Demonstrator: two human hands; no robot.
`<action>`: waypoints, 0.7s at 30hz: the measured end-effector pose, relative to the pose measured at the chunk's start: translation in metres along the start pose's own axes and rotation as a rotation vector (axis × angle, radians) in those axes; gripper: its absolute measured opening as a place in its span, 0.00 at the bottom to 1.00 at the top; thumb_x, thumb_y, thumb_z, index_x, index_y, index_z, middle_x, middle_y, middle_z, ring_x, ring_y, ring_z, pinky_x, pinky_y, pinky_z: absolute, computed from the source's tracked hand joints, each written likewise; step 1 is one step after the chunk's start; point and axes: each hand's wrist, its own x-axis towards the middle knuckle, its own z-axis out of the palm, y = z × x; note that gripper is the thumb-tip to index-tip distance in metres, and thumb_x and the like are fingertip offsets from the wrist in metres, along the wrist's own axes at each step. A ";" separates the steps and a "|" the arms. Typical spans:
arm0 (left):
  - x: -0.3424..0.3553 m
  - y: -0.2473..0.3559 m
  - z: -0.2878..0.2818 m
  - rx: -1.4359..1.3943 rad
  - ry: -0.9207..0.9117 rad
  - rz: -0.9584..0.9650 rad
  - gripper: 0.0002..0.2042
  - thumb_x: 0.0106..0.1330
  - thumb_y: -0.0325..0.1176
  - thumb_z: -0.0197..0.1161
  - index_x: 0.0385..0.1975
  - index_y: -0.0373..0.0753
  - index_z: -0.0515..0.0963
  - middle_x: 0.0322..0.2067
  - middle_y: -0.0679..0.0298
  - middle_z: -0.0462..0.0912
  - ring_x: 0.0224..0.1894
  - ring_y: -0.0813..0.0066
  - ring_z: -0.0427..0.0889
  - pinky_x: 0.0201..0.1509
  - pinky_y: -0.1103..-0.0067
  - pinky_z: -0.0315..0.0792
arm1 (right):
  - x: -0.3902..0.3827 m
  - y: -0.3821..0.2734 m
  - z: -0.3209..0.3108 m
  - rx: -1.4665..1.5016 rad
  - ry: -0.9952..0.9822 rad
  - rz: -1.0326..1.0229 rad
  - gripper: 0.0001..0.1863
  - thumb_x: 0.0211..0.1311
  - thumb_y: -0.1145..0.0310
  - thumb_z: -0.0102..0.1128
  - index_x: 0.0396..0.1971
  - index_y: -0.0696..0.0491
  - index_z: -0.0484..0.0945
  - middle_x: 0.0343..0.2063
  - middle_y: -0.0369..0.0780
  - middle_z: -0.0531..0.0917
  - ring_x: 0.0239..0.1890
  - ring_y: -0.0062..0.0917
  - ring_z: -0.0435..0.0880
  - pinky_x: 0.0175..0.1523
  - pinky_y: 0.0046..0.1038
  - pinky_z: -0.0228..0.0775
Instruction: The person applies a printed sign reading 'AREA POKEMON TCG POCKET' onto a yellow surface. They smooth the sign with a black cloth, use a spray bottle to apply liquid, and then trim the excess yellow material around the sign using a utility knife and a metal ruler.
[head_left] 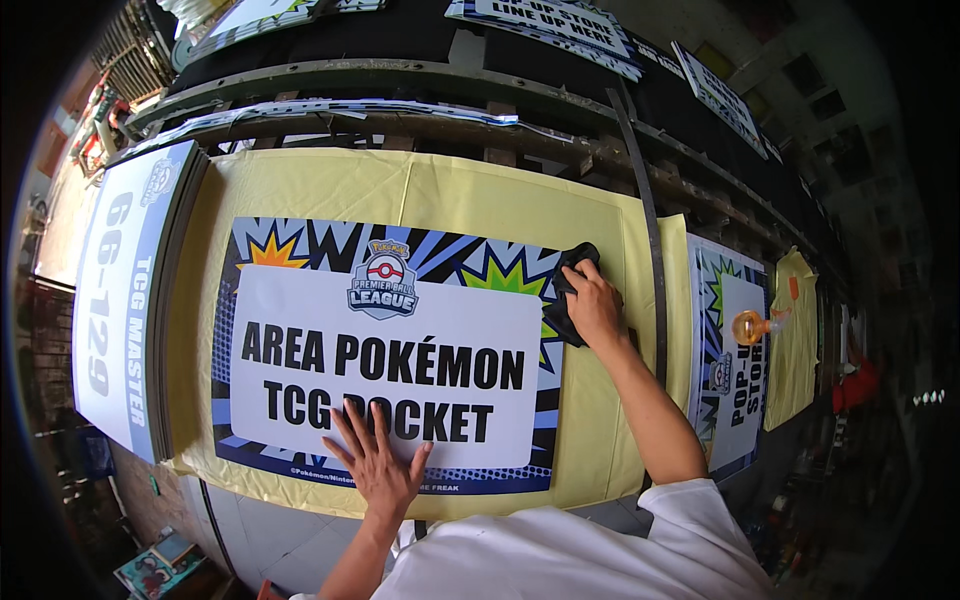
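Note:
A printed sign board [480, 370] with a white middle panel and a blue, black and starburst border lies flat on yellow sheeting [330, 180]. My left hand [378, 465] rests on its lower middle with fingers spread, covering some of the lettering. At the board's upper right corner, my right hand [592, 300] presses a crumpled black cloth [572, 318] against the printed edge. Part of the cloth hangs past the board onto the sheeting.
At the left stands a stack of blue-and-white boards [125, 300]. To the right lie another printed sign [735, 390] and an orange-amber spray bottle [750, 327]. A dark metal bar [645, 210] crosses beside the sheeting. More signs [545, 30] lie along the far side.

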 end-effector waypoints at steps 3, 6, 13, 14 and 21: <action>0.002 -0.002 0.002 -0.001 0.019 0.008 0.49 0.69 0.64 0.58 0.81 0.37 0.51 0.81 0.41 0.41 0.83 0.36 0.33 0.78 0.37 0.24 | 0.028 0.007 0.004 -0.008 0.010 0.016 0.17 0.61 0.76 0.66 0.50 0.53 0.87 0.46 0.41 0.83 0.46 0.43 0.86 0.52 0.42 0.80; 0.002 0.000 0.000 -0.003 0.014 0.020 0.48 0.69 0.62 0.60 0.81 0.36 0.51 0.81 0.41 0.42 0.83 0.36 0.33 0.78 0.36 0.24 | 0.053 0.029 0.010 0.057 0.084 0.044 0.14 0.62 0.74 0.67 0.48 0.55 0.87 0.45 0.43 0.84 0.47 0.45 0.86 0.52 0.41 0.79; 0.005 0.002 -0.003 -0.012 0.039 -0.013 0.47 0.70 0.63 0.58 0.79 0.35 0.56 0.81 0.41 0.44 0.83 0.37 0.35 0.78 0.38 0.25 | 0.033 0.032 -0.002 0.371 0.263 0.455 0.21 0.68 0.64 0.67 0.59 0.50 0.78 0.52 0.50 0.85 0.54 0.50 0.84 0.57 0.45 0.76; 0.006 0.001 -0.003 -0.014 0.042 -0.015 0.47 0.69 0.65 0.58 0.79 0.35 0.58 0.80 0.40 0.45 0.83 0.36 0.36 0.79 0.39 0.25 | 0.021 0.017 -0.002 0.335 0.245 0.363 0.25 0.67 0.64 0.68 0.63 0.49 0.76 0.53 0.49 0.84 0.53 0.50 0.84 0.57 0.45 0.77; 0.004 0.005 -0.003 -0.016 -0.003 0.003 0.47 0.70 0.65 0.57 0.78 0.33 0.58 0.80 0.38 0.45 0.83 0.35 0.35 0.78 0.38 0.24 | 0.003 -0.021 0.028 -0.113 0.216 -0.037 0.23 0.74 0.63 0.60 0.62 0.61 0.79 0.72 0.46 0.71 0.76 0.48 0.63 0.76 0.51 0.56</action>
